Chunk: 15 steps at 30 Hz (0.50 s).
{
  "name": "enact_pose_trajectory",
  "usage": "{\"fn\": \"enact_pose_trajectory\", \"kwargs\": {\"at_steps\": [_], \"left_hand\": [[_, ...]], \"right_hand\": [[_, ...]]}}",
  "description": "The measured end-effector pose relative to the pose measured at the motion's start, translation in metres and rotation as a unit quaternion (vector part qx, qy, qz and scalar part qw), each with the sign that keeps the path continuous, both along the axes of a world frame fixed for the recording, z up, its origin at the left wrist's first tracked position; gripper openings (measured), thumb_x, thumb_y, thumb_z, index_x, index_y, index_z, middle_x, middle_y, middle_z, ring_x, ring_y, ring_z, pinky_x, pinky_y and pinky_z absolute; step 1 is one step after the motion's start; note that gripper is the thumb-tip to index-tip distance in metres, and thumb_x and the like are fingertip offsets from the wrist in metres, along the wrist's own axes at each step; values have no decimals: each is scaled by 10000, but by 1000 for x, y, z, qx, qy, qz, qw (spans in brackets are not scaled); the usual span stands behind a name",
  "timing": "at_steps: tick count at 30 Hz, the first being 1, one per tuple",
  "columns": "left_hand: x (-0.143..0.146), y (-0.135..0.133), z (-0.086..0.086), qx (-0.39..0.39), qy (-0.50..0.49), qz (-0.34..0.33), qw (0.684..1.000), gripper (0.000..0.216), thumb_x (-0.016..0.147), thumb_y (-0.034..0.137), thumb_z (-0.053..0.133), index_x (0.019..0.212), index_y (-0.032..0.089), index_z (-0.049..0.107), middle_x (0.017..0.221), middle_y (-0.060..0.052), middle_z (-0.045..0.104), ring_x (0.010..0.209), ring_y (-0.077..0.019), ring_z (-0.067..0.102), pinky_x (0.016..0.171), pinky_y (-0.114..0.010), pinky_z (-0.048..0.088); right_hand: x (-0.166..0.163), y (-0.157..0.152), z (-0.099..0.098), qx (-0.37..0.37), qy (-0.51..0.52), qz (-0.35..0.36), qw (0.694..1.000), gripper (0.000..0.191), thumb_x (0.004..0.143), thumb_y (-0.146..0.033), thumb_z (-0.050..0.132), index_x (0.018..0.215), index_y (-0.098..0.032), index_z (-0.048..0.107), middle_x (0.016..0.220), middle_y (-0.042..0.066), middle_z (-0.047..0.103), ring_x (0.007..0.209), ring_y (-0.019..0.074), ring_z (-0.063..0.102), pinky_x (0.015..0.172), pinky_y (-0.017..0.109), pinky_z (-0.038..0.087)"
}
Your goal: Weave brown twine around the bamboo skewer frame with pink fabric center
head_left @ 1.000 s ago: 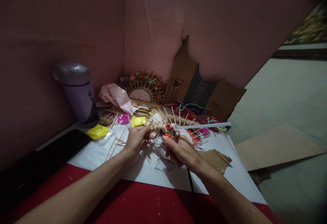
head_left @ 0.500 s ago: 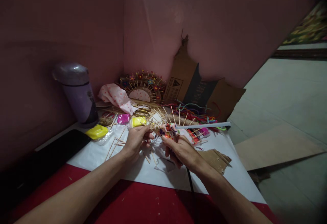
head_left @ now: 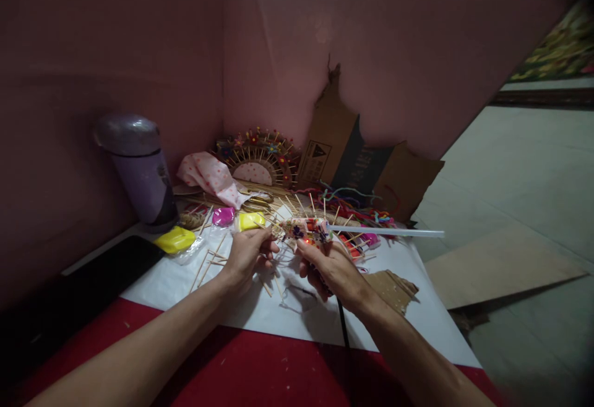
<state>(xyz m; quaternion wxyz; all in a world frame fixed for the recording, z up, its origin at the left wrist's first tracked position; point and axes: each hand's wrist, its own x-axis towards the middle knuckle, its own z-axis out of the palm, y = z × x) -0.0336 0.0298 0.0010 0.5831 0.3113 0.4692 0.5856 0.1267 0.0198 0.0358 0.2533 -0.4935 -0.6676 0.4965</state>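
My right hand [head_left: 327, 265] is wrapped round a hot glue gun [head_left: 304, 229] with a flowery pattern and a small red light. A long translucent glue stick [head_left: 390, 231] juts out of its back end to the right. The gun's nozzle end points left, towards my left hand [head_left: 250, 251]. That hand is closed in a pinch close to a small beige woven-looking piece [head_left: 277, 231]; what lies between its fingertips is too small to make out. Behind the gun, thin wooden sticks [head_left: 312, 205] fan out from a partly hidden craft piece.
Yellow clay packets [head_left: 175, 240], a magenta packet [head_left: 223, 216] and loose sticks [head_left: 204, 265] lie on white paper [head_left: 245, 314]. A purple tumbler [head_left: 139, 172] stands left. Torn cardboard [head_left: 329, 128] leans behind, beside a decorated half-round piece [head_left: 253, 173]. A black cord [head_left: 344, 326] runs down the front.
The glue gun has shifted slightly to the right in my right hand, and its glue stick reaches further right. My left hand has barely moved.
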Motion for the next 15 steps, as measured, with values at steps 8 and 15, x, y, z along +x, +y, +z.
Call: {"fn": "enact_pose_trajectory", "kwargs": {"at_steps": [8,15], "left_hand": [[1,-1,1,5,-3,2,1000,182,660,290,615,627,117,567,515,-33,576,388,-82,472,332,-180,347],[-1,1,-1,0,-2,4,1000,184,652,291,627,629,119,569,523,-43,593,383,-80,467,334,-185,350]], "right_hand": [[0,-1,8,8,35,-7,999,503,821,-544,390,563,-142,548,299,-46,385,249,55,328,284,180,222],[53,-9,35,124,-18,-105,987,453,783,-561,444,616,-158,568,368,-45,376,323,72,338,327,206,259]]}}
